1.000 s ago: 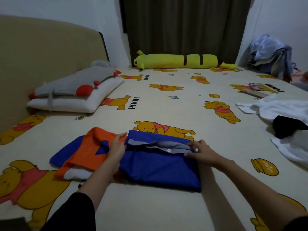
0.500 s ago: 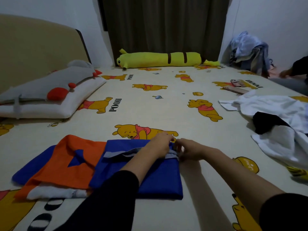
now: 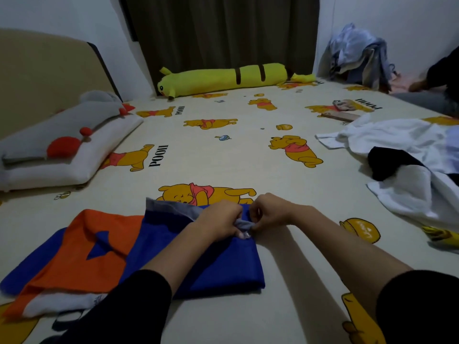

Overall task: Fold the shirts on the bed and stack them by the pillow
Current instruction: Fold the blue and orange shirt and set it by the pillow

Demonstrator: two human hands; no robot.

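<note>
- One blue shirt [image 3: 218, 266], folded, lies at the near middle of the bed [image 3: 213, 155]; its grey collar [image 3: 171, 207] shows along the far edge.
- Two hands meet at the collar's right end: the left hand [image 3: 218, 223] has its fingers curled round the grey cloth, and the right hand [image 3: 269, 212] pinches the same bit from the right.
- One orange shirt [image 3: 82, 254] with blue and white parts lies just left of the blue one, touching it, unfolded.
- One loose heap of white and dark clothes [image 3: 407, 155] sits at the right, well apart.
- One white pillow [image 3: 74, 160] lies at the far left, with one grey plush [image 3: 57, 132] on top.
- One long yellow plush [image 3: 223, 79] lies along the far edge by the curtain [image 3: 223, 31].
- One more heap of clothes [image 3: 357, 55] sits in the far right corner.
</note>
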